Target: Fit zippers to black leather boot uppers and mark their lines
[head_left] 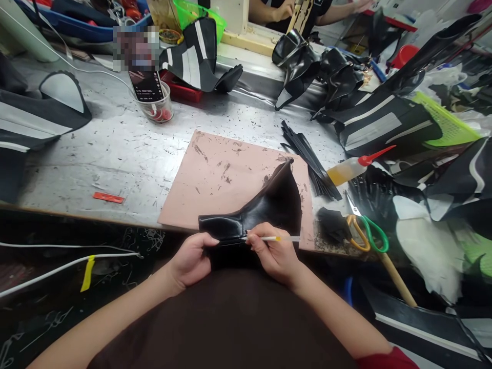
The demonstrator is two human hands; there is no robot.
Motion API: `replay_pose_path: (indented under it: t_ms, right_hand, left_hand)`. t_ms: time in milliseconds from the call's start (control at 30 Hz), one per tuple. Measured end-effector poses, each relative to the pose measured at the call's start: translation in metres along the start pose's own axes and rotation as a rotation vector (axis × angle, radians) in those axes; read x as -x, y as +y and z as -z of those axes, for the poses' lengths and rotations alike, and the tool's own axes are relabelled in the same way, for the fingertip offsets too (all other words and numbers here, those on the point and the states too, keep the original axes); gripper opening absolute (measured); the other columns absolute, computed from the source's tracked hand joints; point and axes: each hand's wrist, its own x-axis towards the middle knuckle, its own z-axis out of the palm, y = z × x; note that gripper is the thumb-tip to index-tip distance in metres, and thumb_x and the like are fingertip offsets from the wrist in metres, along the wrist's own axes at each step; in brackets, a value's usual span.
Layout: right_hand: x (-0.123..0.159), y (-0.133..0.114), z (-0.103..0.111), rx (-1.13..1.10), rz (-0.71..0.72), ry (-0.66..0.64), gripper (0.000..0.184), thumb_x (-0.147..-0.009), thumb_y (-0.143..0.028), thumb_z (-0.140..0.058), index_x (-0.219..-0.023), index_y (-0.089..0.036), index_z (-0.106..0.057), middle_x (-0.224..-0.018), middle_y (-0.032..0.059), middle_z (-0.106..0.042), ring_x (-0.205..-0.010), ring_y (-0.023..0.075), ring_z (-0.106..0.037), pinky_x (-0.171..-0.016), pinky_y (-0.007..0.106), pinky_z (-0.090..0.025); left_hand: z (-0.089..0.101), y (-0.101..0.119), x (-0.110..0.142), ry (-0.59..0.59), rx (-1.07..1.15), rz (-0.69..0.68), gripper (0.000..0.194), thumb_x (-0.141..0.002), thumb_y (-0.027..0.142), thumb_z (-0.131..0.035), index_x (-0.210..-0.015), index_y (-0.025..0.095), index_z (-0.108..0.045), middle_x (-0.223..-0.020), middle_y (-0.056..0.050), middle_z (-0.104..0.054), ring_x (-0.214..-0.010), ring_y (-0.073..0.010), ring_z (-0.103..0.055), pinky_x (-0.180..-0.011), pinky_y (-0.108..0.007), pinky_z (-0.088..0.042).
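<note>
A black leather boot upper [265, 207] lies at the near edge of a pink cutting mat [215, 174]. My left hand [192, 259] grips its lower edge, thumb on top. My right hand [274, 253] pinches a thin white pen-like tool [272, 238], with the tip touching the upper's seam near my left thumb. Both hands are closed.
On the metal table [115, 154] stand a glue bottle with a red nozzle [355, 166], green-and-orange scissors [363, 228], black strips [307, 159], a plastic cup holding a phone [154, 97] and piles of black and white uppers [384, 123]. Another person's arms [284, 10] work across the table.
</note>
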Motion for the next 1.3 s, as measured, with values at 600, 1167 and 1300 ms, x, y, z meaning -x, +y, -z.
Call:
replay_pose_path:
  t_ms: [600,1167,1300]
  right_hand:
    - [0.0011,-0.0009,0.0014,-0.005,0.030,-0.007,0.012,-0.085,-0.019,-0.044,-0.075,-0.019,-0.051,-0.061,-0.0004,-0.056,-0.050,0.0098,-0.054,-0.053,0.023,-0.046]
    - [0.0047,-0.0005,0.0040,-0.060,-0.073,0.104,0.013,-0.086,-0.019,-0.043,-0.077,-0.018,-0.053,-0.065,0.0006,-0.056,-0.053,0.0099,-0.054,-0.051,0.023,-0.045]
    - [0.0054,0.0009,0.0044,-0.055,-0.082,0.100,0.013,-0.086,-0.020,-0.043,-0.078,-0.019,-0.053,-0.065,0.0004,-0.056,-0.053,0.0101,-0.054,-0.050,0.023,-0.045]
  left_hand:
    - [0.0015,-0.0007,-0.0011,-0.057,0.047,-0.003,0.033,-0.062,0.010,-0.044,-0.083,0.003,-0.069,-0.083,-0.014,-0.070,-0.090,-0.0284,-0.062,-0.096,-0.041,-0.038]
    - [0.0045,-0.0017,-0.0028,-0.039,0.088,-0.005,0.030,-0.061,0.009,-0.045,-0.079,0.004,-0.070,-0.084,-0.013,-0.069,-0.094,-0.0286,-0.060,-0.096,-0.040,-0.038]
    - [0.0061,-0.0006,-0.0030,-0.064,0.107,0.008,0.030,-0.060,0.009,-0.045,-0.077,0.003,-0.070,-0.084,-0.014,-0.069,-0.095,-0.0287,-0.059,-0.096,-0.040,-0.038]
